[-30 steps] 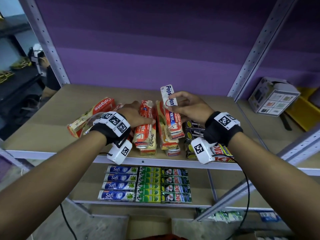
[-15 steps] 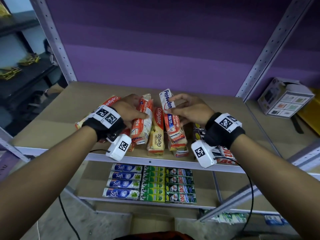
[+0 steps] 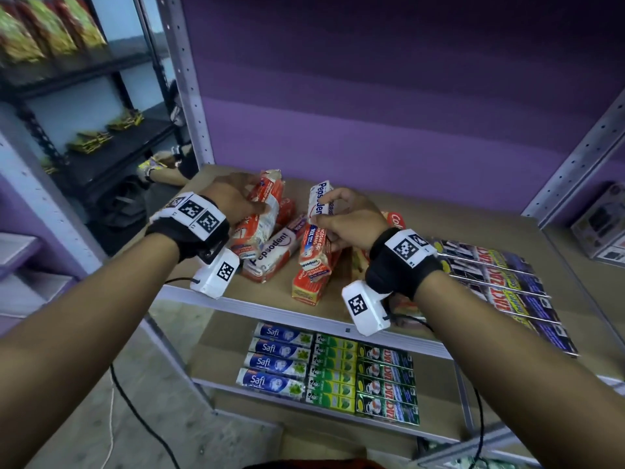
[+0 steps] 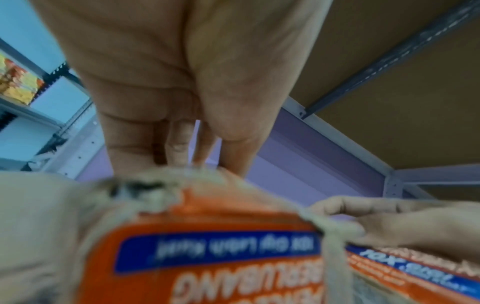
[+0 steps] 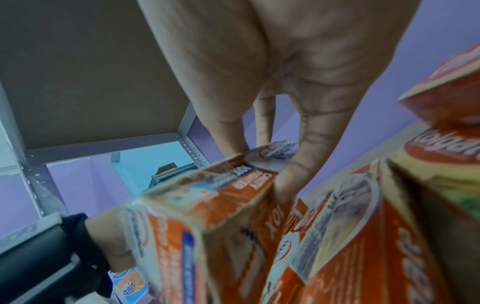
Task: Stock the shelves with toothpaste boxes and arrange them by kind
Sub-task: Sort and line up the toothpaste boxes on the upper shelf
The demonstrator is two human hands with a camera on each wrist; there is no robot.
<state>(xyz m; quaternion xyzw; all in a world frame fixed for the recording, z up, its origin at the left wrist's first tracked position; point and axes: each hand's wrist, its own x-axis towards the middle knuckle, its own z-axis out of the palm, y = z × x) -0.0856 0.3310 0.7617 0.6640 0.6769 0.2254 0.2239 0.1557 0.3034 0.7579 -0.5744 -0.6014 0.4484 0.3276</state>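
Left hand (image 3: 233, 198) grip: fingers and thumb curled round upright red Pepsodent box (image 3: 260, 214), left part of upper shelf (image 3: 338, 313). Loose Pepsodent box (image 3: 274, 253) lies flat between hands. Right hand (image 3: 348, 220) grip: fingers pinch tilted Pepsodent box (image 3: 316, 231), leaning on red pile. Dark ZACT boxes (image 3: 500, 275) in row on right. Lower shelf (image 3: 436, 406): Safi boxes (image 3: 274, 363), green boxes (image 3: 333, 374), side by side.
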